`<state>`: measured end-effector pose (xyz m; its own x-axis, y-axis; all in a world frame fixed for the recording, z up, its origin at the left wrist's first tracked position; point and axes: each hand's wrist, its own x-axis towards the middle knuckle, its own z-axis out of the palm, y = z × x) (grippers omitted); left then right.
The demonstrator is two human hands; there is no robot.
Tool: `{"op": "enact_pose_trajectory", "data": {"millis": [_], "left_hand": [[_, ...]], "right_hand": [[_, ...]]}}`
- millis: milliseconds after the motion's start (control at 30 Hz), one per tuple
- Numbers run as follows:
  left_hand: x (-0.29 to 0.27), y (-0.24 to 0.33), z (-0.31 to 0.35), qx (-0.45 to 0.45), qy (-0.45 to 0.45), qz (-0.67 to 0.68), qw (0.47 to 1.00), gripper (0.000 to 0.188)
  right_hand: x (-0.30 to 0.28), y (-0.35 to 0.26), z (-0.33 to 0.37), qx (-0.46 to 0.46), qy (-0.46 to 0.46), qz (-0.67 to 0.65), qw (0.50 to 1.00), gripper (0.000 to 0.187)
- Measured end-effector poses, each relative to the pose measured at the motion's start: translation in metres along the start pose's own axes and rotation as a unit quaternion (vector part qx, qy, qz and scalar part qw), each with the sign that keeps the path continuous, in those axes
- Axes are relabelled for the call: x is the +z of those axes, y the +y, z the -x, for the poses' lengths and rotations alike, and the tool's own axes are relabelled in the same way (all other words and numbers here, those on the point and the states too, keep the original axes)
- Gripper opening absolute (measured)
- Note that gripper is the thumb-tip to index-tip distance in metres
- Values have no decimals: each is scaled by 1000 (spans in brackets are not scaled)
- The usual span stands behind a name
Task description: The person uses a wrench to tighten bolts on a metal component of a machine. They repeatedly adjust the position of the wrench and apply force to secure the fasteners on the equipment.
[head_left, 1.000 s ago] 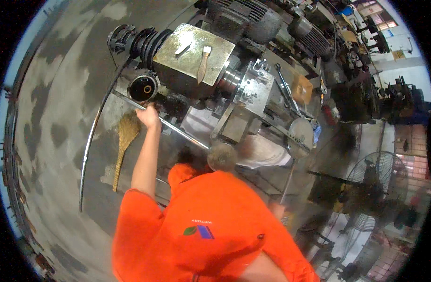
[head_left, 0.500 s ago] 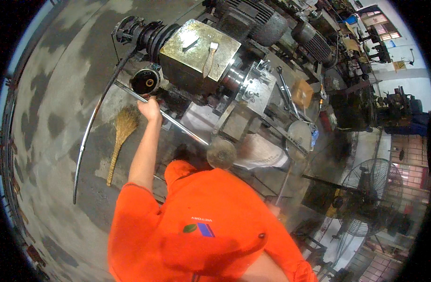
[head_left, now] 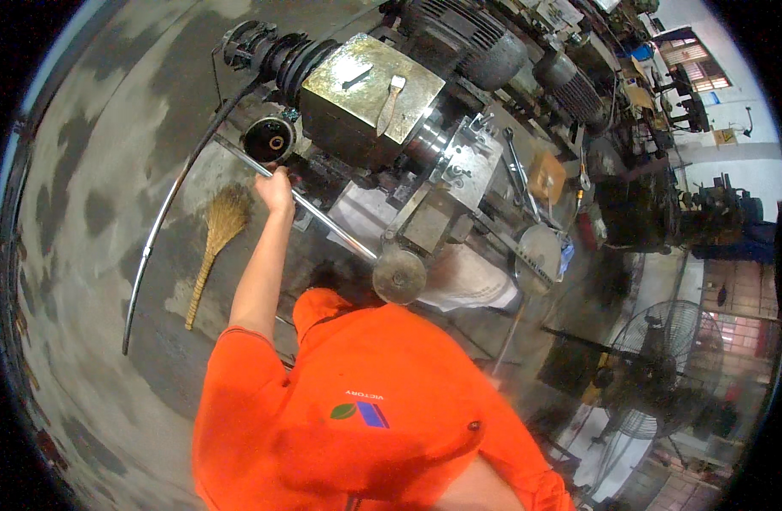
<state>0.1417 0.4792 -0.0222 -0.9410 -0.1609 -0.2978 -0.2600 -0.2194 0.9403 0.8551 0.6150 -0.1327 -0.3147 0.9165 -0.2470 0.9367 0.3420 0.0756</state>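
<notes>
My left hand [head_left: 275,189] is wrapped around a long, shiny metal rod [head_left: 336,228]. The rod slants from beside a dark round housing [head_left: 264,143] down to the round metal disc [head_left: 399,275] at the machine's near side. Just above it sits the machine's block-shaped headstock [head_left: 353,128], with a flat paintbrush [head_left: 388,111] lying on its oily top. A bright cylindrical spindle [head_left: 428,140] joins the block to a metal tool slide [head_left: 472,162]. My right forearm shows only at the lower edge, past my orange shirt; the right hand itself is hidden.
On the floor at left lie a straw hand broom [head_left: 221,226] and a long curved hose [head_left: 152,234]. Wrenches [head_left: 517,166] rest near a brown box [head_left: 546,175] beyond the slide. A standing fan [head_left: 664,349] is at right, and a large motor [head_left: 468,38] stands behind the headstock.
My left hand keeps its hold on the rod, in nearly the same place. The whole view has shifted slightly, moving the machine a little to the right.
</notes>
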Motion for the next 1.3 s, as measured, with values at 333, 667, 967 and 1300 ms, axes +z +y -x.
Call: {"op": "enact_pose_trajectory", "data": {"millis": [333, 667, 967, 1300], "left_hand": [[-64, -61, 44, -199, -166, 263, 929, 32], [2, -85, 109, -235, -413, 19, 880, 56], [22, -126, 112, -28, -507, 31, 861, 60], [22, -130, 112, -36, -499, -40, 865, 66]], "right_hand": [[4, 0, -8, 164, 25, -183, 969, 21], [-17, -22, -12, 274, -54, -234, 931, 14], [-5, 5, 4, -171, 94, -16, 981, 22], [-22, -9, 6, -152, 128, -65, 978, 23]]}}
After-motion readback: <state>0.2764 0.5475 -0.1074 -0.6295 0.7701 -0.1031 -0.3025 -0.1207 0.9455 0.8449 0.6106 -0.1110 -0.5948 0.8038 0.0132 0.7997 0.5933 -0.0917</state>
